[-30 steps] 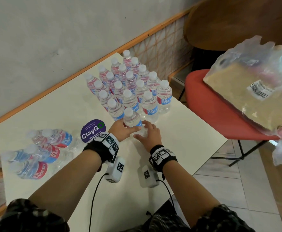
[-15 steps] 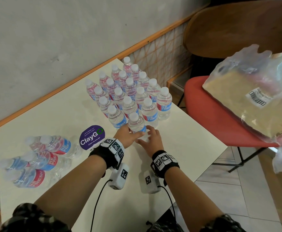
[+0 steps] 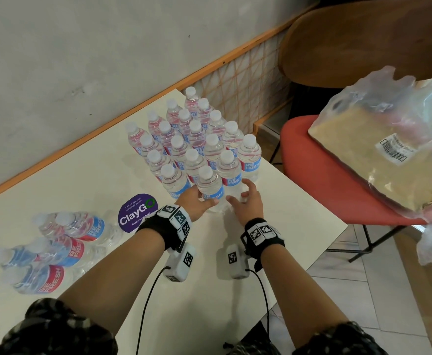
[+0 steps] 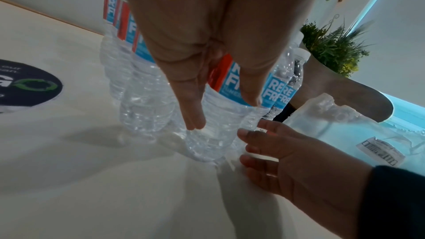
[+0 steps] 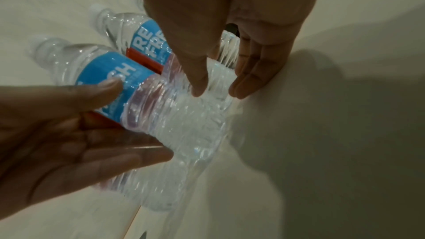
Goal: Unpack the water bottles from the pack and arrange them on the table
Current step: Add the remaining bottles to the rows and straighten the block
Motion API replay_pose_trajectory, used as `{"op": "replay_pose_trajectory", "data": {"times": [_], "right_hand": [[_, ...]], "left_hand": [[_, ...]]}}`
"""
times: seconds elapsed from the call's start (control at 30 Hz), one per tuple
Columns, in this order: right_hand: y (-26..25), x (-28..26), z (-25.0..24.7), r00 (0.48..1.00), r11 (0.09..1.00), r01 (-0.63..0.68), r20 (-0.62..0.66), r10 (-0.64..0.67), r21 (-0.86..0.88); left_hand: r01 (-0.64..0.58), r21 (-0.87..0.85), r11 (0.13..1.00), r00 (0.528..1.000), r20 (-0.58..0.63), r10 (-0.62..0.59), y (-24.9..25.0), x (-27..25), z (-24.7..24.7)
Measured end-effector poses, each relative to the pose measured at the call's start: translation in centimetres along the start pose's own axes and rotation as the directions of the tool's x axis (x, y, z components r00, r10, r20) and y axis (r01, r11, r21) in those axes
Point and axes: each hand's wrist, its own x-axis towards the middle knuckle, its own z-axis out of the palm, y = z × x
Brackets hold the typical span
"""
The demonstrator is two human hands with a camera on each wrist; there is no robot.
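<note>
Several clear bottles with red and blue labels stand in a tight block (image 3: 197,139) at the far right of the white table (image 3: 286,226). The front bottle (image 3: 211,185) stands upright at the block's near edge. My left hand (image 3: 195,202) grips its lower body between thumb and fingers; the left wrist view shows that bottle (image 4: 214,134) between them. My right hand (image 3: 243,198) is spread just right of the bottle's base and holds nothing. In the right wrist view its fingertips (image 5: 239,92) hover by the bottle (image 5: 184,119). The emptied plastic pack (image 3: 378,160) lies on the red chair.
Several bottles (image 3: 63,247) lie on their sides at the table's left end. A purple ClayGo sticker (image 3: 138,212) sits beside my left wrist. The red chair (image 3: 325,196) stands close to the table's right edge, with a brown chair back (image 3: 363,42) behind it. A wall borders the far side.
Both hands have moved forward, sliding the front bottle up against the block. My right hand has come off the bottle and spread open beside it.
</note>
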Motion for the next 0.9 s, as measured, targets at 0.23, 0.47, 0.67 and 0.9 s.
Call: {"op": "replay_pose_trajectory", "data": {"times": [0.23, 0.47, 0.67, 0.9], "right_hand": [[0.2, 1.1, 0.3, 0.999, 0.999, -0.042, -0.003, 0.042, 0.011], [0.1, 1.0, 0.6, 0.999, 0.999, -0.03, -0.02, 0.031, 0.021], [0.7, 0.6, 0.0, 0.996, 0.996, -0.074, -0.038, 0.075, 0.046], [0.9, -0.9, 0.4, 0.992, 0.989, -0.1, -0.068, 0.108, 0.108]], "left_hand": [[0.071, 0.078, 0.994, 0.994, -0.083, -0.065, -0.2, 0.4, 0.8], [0.077, 0.078, 0.994, 0.996, -0.057, -0.072, 0.0, 0.6, 0.6], [0.116, 0.238, 0.964, 0.993, -0.054, -0.106, 0.0, -1.5, -0.6], [0.118, 0.339, 0.933, 0.914, -0.405, 0.031, -2.6, -7.2, -9.3]]}}
